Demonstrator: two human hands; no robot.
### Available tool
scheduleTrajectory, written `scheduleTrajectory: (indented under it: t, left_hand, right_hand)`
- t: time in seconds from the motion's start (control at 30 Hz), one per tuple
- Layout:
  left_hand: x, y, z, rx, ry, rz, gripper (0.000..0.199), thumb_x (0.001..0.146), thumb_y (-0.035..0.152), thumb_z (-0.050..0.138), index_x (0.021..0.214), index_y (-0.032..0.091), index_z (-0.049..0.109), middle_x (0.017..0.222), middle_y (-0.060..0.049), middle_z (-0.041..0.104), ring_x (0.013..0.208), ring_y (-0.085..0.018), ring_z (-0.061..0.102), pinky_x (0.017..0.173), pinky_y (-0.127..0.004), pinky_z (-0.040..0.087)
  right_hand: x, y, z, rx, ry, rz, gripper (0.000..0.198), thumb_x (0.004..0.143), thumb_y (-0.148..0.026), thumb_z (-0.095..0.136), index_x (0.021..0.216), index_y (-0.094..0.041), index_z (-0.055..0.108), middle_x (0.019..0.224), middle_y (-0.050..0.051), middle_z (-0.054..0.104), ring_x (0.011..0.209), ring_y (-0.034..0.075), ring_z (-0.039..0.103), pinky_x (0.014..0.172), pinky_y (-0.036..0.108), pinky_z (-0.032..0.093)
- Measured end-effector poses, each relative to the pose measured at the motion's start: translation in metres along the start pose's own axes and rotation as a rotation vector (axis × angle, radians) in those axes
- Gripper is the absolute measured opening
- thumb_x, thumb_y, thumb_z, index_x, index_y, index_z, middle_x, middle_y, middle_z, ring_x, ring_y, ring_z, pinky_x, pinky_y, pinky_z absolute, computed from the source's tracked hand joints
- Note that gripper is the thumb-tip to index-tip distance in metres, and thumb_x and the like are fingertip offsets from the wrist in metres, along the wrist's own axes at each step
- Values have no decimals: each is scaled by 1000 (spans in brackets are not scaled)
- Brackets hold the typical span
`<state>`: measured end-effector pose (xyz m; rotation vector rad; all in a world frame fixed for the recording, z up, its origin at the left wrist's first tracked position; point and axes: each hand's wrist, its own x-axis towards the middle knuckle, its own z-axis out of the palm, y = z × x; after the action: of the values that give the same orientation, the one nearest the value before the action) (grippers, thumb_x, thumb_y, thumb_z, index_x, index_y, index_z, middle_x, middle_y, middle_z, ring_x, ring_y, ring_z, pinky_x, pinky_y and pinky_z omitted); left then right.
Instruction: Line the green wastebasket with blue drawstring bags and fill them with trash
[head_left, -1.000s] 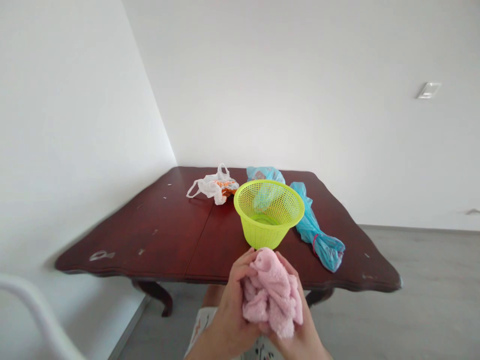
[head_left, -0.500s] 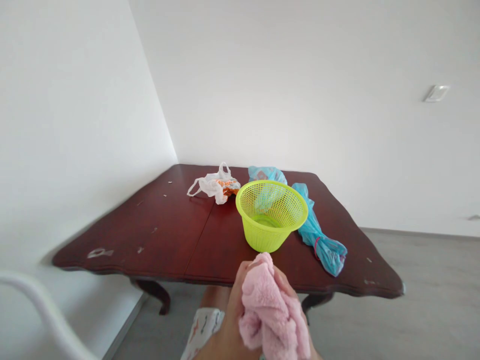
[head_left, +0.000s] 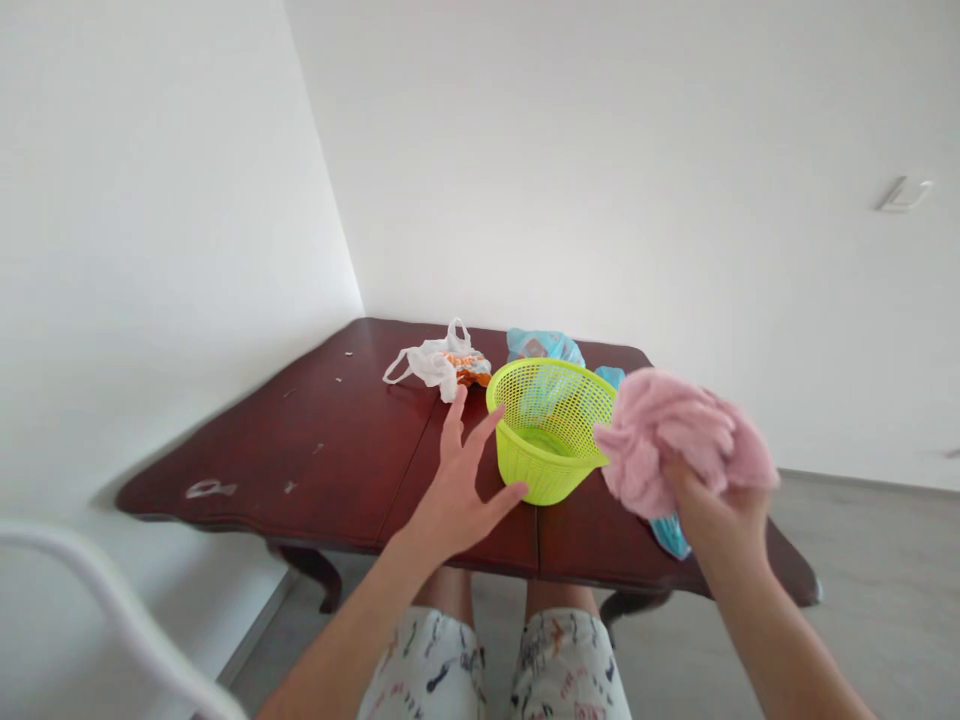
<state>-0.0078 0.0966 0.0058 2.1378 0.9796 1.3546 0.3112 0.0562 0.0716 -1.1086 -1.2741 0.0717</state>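
Note:
A bunched pink fluffy cloth [head_left: 675, 435] is held up by my right hand [head_left: 716, 510], to the right of the yellow-green plastic basket [head_left: 551, 475]. The cloth overlaps the basket's right rim in view and covers much of a blue plastic bag [head_left: 670, 538]. My left hand [head_left: 465, 485] has its fingers spread beside the basket's left side; whether they touch it I cannot tell. Nothing is in that hand. Through its mesh and open top the basket shows only its own floor.
The dark red wooden table [head_left: 300, 450] stands against white walls. Behind the basket lie a white plastic bag [head_left: 431, 365] with orange print and another blue bag [head_left: 544, 345]. A white curved tube or cable [head_left: 112, 605] crosses the lower left. My legs are below the table's front edge.
My hands have come apart. The right one has carried the pink cloth up and to the right; the left one has let go and reached forward to the basket's left side.

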Motion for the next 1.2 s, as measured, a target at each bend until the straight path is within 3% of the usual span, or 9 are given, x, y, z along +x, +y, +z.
scheduleTrajectory:
  t: [0.07, 0.13, 0.23, 0.3, 0.47, 0.63, 0.8, 0.97, 1.2]
  left_hand:
    - [25, -25, 3, -74, -39, -42, 107, 103, 63, 96, 191, 45, 38, 206, -11, -15, 191, -55, 7, 147, -85, 30]
    - [42, -45, 11, -164, -71, -54, 95, 102, 66, 96, 182, 40, 51, 205, -17, 3, 189, -51, 20, 144, -77, 41]
    - [55, -59, 21, -222, -87, -53, 78, 99, 67, 98, 158, 27, 64, 175, -24, 55, 166, -46, 56, 134, -69, 52]
    - [58, -60, 23, -195, -75, -50, 75, 96, 67, 101, 145, 24, 64, 147, -19, 71, 141, -43, 70, 123, -64, 57]
    - [60, -56, 7, -52, -12, -7, 75, 88, 77, 103, 125, 24, 64, 127, -11, 70, 119, -37, 69, 109, -53, 55]
    - [57, -60, -17, -19, -24, 35, 77, 90, 93, 91, 114, 25, 61, 121, -8, 66, 114, -33, 63, 105, -47, 51]
    - [53, -62, -28, -76, -69, 70, 85, 86, 103, 84, 115, 26, 62, 124, -9, 66, 117, -33, 62, 107, -45, 50]
    - [54, -61, -39, -128, -113, 78, 90, 77, 106, 86, 106, 25, 62, 116, -7, 67, 108, -31, 62, 102, -42, 51]
    - [51, -59, -45, -232, -179, 76, 94, 74, 108, 88, 113, 25, 67, 129, -13, 72, 123, -38, 68, 115, -50, 55]
  right_hand:
    - [51, 6, 21, -55, 26, -78, 66, 87, -40, 94, 146, -24, 68, 143, 13, 77, 129, 33, 78, 113, 53, 68]
    - [82, 12, 51, -101, -81, -71, 65, 87, -47, 92, 141, -25, 63, 131, 11, 78, 115, 30, 78, 100, 48, 68]
    - [92, 21, 97, -229, -534, 5, 48, 87, -48, 93, 120, -25, 66, 112, 10, 82, 100, 29, 76, 90, 43, 64]
    - [85, 24, 120, -215, -834, 68, 38, 89, -44, 91, 115, -24, 71, 112, 8, 86, 100, 28, 78, 94, 42, 64]
    - [85, 20, 135, -4, -1242, 181, 43, 87, -37, 87, 128, -25, 84, 128, 4, 91, 115, 30, 83, 104, 42, 66]
    - [107, 22, 117, -161, -1589, -89, 35, 74, -15, 83, 106, -29, 88, 93, -4, 87, 82, 22, 76, 76, 32, 58]
    - [109, 37, 118, -537, -1486, -592, 28, 77, 1, 87, 86, -26, 83, 93, 3, 84, 88, 24, 76, 81, 34, 57]
    - [108, 35, 139, -470, -1376, -1145, 29, 112, -6, 71, 116, -29, 88, 138, 9, 85, 135, 29, 74, 106, 43, 60]
    - [95, 25, 166, -285, -1407, -1439, 43, 121, -19, 65, 156, -40, 77, 162, 5, 77, 147, 28, 66, 117, 48, 57]
